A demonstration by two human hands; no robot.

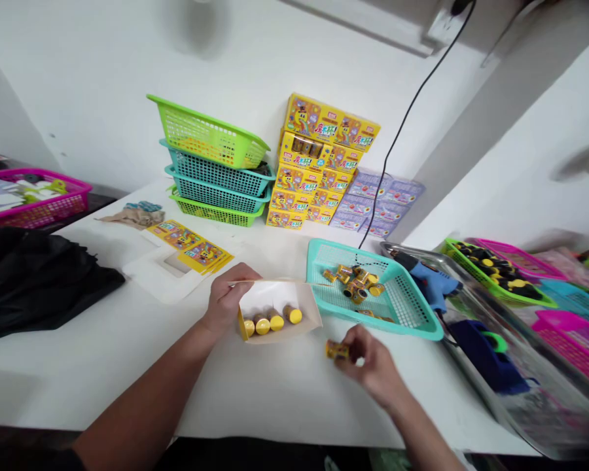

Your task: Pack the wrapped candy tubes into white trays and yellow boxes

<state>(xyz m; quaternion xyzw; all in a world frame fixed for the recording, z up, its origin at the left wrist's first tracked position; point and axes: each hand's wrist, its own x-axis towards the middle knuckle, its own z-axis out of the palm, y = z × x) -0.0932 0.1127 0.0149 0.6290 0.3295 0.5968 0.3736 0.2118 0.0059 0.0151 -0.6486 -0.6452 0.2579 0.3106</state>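
Observation:
My left hand (228,297) grips the left end of an open box (281,335), white inside, lying on the white table. Several small cylinders with yellow ends (275,320) lie side by side in the box, with a small gap before the rightmost one. Between the fingertips of my right hand (366,360) is another small yellow-and-brown cylinder (337,350), held above the table to the right of the box. Behind that hand, a teal basket (412,311) contains a loose pile of similar cylinders (358,284).
Stacked baskets (220,170), yellow boxes (319,163) and purple boxes (380,203) stand at the back. Flat yellow cartons (191,245) and black cloth (44,281) are left. A blue heat gun (434,281), metal tray (500,340) and tape dispenser (488,360) are right.

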